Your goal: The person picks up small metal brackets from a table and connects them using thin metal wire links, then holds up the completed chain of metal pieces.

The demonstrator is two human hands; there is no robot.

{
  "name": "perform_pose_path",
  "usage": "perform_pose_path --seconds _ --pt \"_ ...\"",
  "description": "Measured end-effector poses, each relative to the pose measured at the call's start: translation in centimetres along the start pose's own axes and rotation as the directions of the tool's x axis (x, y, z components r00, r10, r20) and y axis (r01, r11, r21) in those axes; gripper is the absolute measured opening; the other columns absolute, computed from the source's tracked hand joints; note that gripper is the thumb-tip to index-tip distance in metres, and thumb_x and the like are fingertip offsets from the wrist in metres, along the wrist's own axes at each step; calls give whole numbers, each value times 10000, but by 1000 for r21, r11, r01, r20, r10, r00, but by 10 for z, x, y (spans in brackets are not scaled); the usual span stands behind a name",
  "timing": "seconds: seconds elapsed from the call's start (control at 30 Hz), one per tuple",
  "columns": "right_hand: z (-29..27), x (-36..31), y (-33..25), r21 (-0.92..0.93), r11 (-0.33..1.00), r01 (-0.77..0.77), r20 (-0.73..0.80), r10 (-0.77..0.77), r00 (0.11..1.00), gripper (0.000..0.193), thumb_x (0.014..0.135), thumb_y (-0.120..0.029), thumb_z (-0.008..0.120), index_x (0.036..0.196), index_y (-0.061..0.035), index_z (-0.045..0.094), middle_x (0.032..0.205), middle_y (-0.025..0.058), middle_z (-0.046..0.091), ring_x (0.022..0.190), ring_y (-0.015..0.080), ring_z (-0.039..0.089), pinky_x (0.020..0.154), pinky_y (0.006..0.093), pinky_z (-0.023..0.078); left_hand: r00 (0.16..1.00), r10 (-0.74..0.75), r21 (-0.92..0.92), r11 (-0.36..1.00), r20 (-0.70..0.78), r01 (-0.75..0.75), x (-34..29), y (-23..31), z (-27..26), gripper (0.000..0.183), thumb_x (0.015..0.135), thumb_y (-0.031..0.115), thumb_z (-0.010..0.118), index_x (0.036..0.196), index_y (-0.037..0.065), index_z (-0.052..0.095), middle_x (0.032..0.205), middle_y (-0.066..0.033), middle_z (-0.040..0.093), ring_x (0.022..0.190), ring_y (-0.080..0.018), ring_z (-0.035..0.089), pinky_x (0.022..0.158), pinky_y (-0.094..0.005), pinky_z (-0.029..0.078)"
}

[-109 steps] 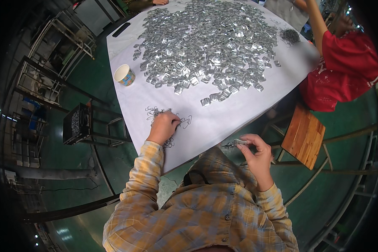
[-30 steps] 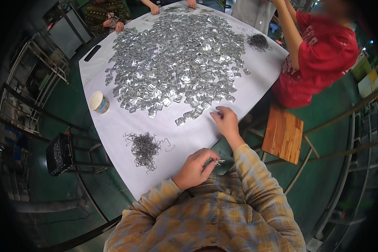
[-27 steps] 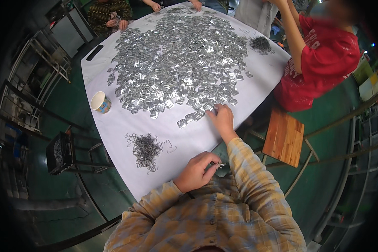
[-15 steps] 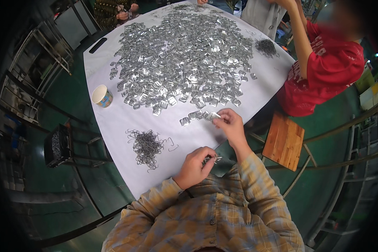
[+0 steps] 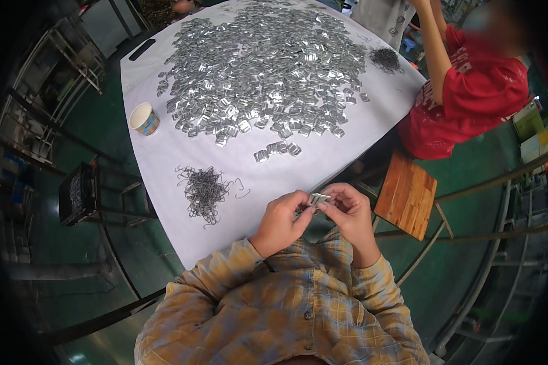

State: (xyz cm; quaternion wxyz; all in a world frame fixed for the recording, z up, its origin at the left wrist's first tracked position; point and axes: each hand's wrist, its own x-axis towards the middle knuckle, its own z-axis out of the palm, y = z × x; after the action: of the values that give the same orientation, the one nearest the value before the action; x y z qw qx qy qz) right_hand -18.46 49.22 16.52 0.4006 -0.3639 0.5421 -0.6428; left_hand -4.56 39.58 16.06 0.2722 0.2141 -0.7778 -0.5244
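Note:
Just beyond the table's near right edge, my two hands meet. My right hand (image 5: pixel 354 220) pinches a small silver metal buckle (image 5: pixel 318 199) with slots between thumb and fingers. The fingers of my left hand (image 5: pixel 280 222) are closed at the buckle's left side; what else they hold is mostly hidden. A short row of loose buckles (image 5: pixel 278 149) lies on the white table (image 5: pixel 237 173) ahead of my hands. Left of them sits a tangled heap of dark bent wire hooks (image 5: pixel 204 193), with a few stray ones beside it. A large pile of silver buckles (image 5: pixel 256 73) covers the table's far half.
A paper cup (image 5: pixel 144 119) stands near the left edge, and a black flat object (image 5: pixel 142 50) lies beyond it. Another hook heap (image 5: pixel 386 60) is at the far right, near a person in a red shirt (image 5: pixel 478 91). A wooden stool (image 5: pixel 406 194) stands to my right.
My right hand has drawn back from the row with a buckle and met my left hand. The row is shorter. My left hand has risen slightly.

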Motion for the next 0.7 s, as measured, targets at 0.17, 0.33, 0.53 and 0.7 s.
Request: perform_pose_path --seconds 0.17,0.33,0.53,0.7 --pt "9 -2 2 -43 996 80 -87 -84 993 183 778 51 639 948 28 577 852 23 603 786 74 556 724 210 452 999 32 24 999 -1 -32 -5 -3 -2 115 806 49 616 900 -4 575 767 -106 621 647 -152 596 568 -268 451" --pt "4 -11 2 -155 984 88 -58 -98 993 162 775 59 625 923 28 565 858 39 602 788 84 555 716 210 444 977 38 31 998 209 -45 -6 -4 -23 142 804 87 645 906 3 593 804 -107 631 700 -195 609 622 -287 465" --pt "3 -17 2 -139 985 99 -81 -111 991 161 779 53 635 922 22 566 857 36 600 791 84 550 714 207 435 911 121 775 577 -394 258 -19 -71 -108 209 776 97 622 976 34 634 939 -141 624 889 -333 566 810 -400 454" --pt "3 -14 7 -152 983 102 -58 -112 992 153 785 39 643 916 19 568 850 35 600 775 85 546 708 209 434 928 73 729 642 -366 237 -30 -96 -118 145 765 69 588 886 34 659 867 -126 619 817 -318 566 749 -403 477"
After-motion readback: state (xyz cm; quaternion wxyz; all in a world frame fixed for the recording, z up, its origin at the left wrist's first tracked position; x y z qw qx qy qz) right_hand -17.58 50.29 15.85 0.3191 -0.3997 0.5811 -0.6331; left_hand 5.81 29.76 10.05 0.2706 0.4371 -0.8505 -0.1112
